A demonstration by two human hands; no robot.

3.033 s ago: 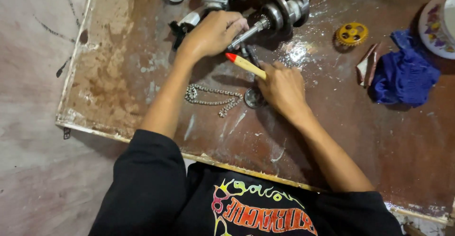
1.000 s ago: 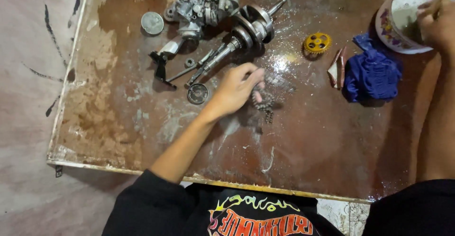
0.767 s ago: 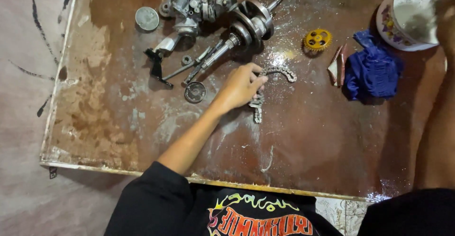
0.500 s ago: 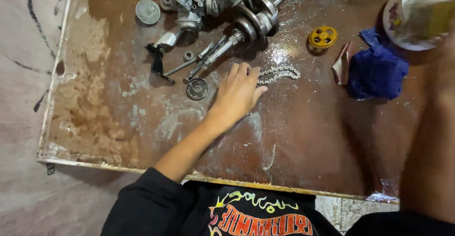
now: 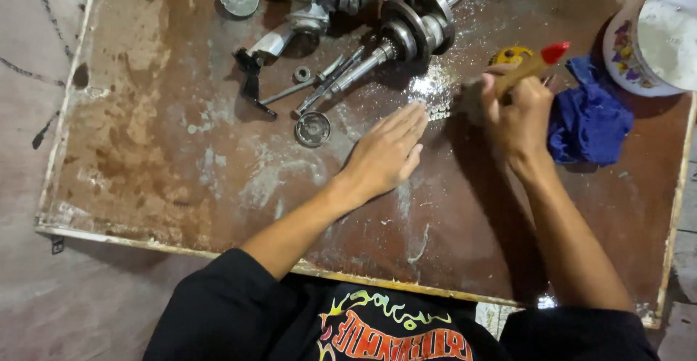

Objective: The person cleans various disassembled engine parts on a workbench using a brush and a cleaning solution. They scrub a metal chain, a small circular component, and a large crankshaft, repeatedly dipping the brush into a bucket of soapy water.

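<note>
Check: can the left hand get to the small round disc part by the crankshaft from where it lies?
Probably yes. The left hand lies flat on the board, and the round disc sits just beside it on bare wood, nothing between them. The crankshaft lies farther up, out of the way.

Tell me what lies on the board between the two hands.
In the head view, a wet, glistening patch with a partly hidden chain lies between the flat left hand and the right hand, which grips a red-tipped brush.
</note>
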